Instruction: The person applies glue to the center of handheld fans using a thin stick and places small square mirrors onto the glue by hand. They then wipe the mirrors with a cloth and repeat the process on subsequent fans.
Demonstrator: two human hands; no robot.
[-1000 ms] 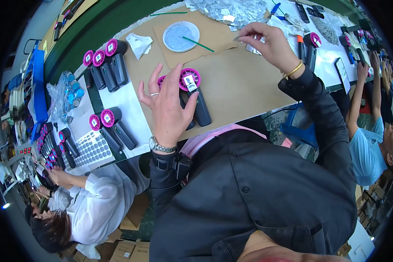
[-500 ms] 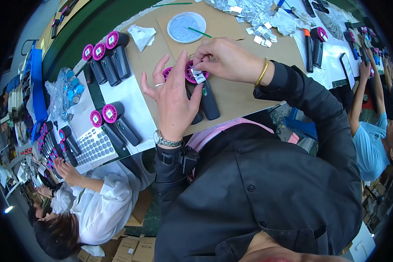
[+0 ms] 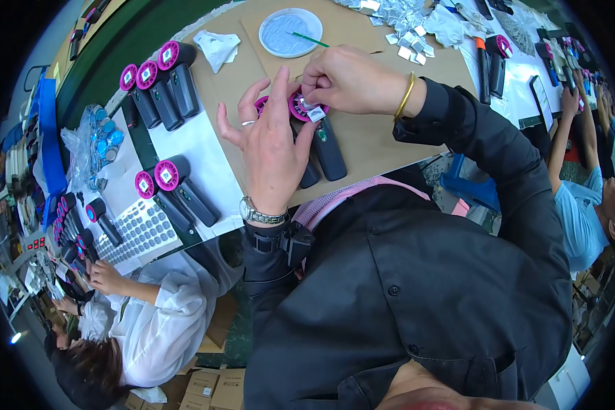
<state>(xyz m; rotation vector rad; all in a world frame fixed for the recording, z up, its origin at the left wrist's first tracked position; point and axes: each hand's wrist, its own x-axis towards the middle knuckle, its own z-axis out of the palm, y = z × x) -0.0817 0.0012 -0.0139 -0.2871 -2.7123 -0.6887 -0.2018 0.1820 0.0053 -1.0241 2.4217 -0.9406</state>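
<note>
Two black-handled devices with round magenta heads, which look like handheld fans, lie side by side on the cardboard under my hands. My right hand (image 3: pixel 348 80) pinches a small silvery piece, mostly hidden by its fingertips, against the head of the right fan (image 3: pixel 330 154). A small silver-white square (image 3: pixel 315 115) sits at the lower edge of that head, beside my left thumb. My left hand (image 3: pixel 273 150) spreads over the left fan (image 3: pixel 261 104), its fingers stretched and apart, the thumb touching near the right fan's head. Much of the left fan is covered.
A white plate of grey paste (image 3: pixel 275 48) with a green stick stands beyond my hands, near a crumpled tissue (image 3: pixel 217 50). Small silver squares (image 3: pixel 411 46) are heaped at the far right. More fans (image 3: pixel 182 89) lie left, beside a sheet of round stickers (image 3: pixel 138 231). A co-worker (image 3: pixel 160 321) handles fans there.
The view has shifted slightly. My right hand stays at the fan head, its fingertips a little lower against it. The co-worker's hand at left has moved down with a fan.
</note>
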